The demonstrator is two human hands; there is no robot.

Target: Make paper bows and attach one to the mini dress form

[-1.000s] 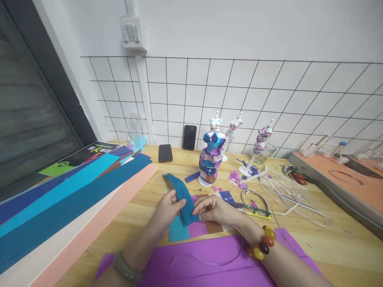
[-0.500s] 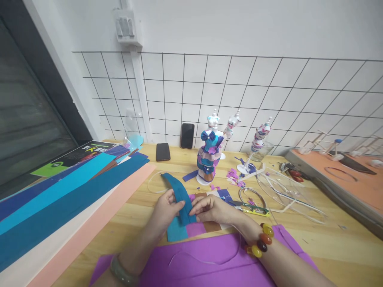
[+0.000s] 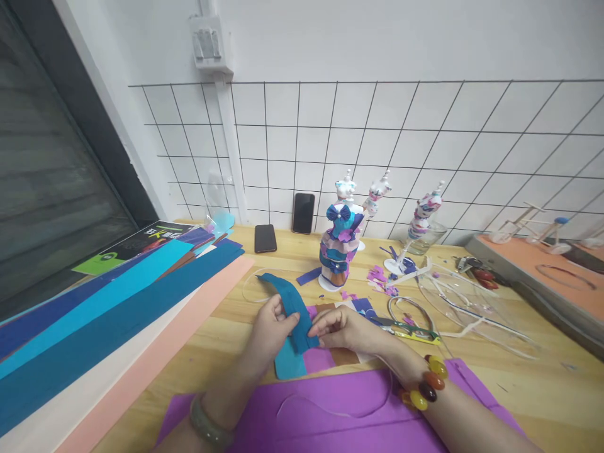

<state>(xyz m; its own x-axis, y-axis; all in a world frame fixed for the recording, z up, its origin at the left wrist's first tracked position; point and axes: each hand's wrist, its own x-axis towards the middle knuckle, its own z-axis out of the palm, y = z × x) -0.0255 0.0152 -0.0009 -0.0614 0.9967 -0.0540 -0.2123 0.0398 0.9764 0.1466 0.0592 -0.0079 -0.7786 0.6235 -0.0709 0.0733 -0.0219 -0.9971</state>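
A folded teal paper strip curves up and away to the left between my hands. My left hand pinches it from the left side, thumb on top. At its lower right edge, the thumb and fingers of my right hand are closed together on the strip. Under it lie flat coloured pieces: a light blue piece, a purple piece and a brown piece. Pale thread passes under my right wrist and loops over a purple sheet in front of me.
Scissors lie right of my right hand. Behind stand a small dressed mannequin and a mannequin on a stand. Long paper sheets fan out at left. Two phones, one a flat phone, sit at the back; tangled cords lie right.
The view has shifted a little, so everything sits further right. Both hands remain on the teal strip, which now looks smoother and more rounded along its curve.
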